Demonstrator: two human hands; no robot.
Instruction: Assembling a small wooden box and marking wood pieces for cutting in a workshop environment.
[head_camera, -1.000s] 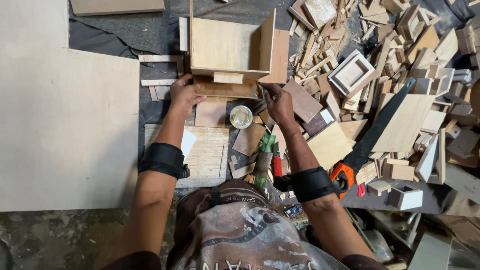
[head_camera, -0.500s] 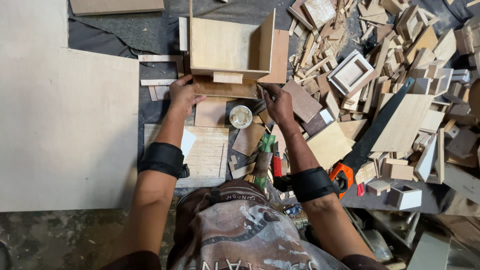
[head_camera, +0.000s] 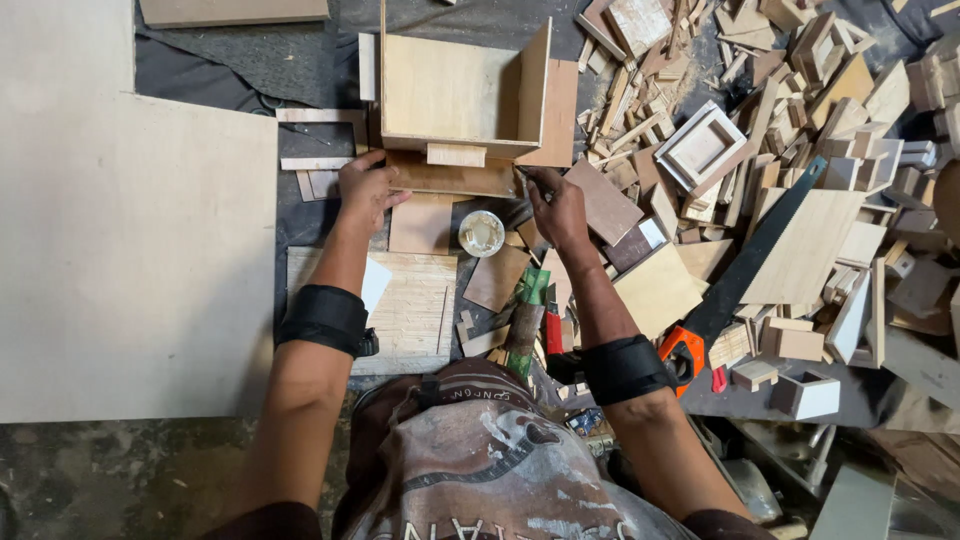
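An open plywood box (head_camera: 455, 90) stands on the dark floor cloth ahead of me. A flat wooden strip (head_camera: 455, 178) lies against its near side. My left hand (head_camera: 365, 188) grips the strip's left end. My right hand (head_camera: 557, 205) pinches the strip's right end near the box corner. A small round open tub (head_camera: 481, 232) of pale paste sits just below the strip, between my hands. Both forearms wear black bands.
A large plywood sheet (head_camera: 120, 250) covers the left. A heap of wood offcuts (head_camera: 800, 120) fills the right, with a black handsaw with an orange handle (head_camera: 740, 275) lying on it. Small wood pieces, a slatted panel (head_camera: 415, 310) and hand tools lie near my knees.
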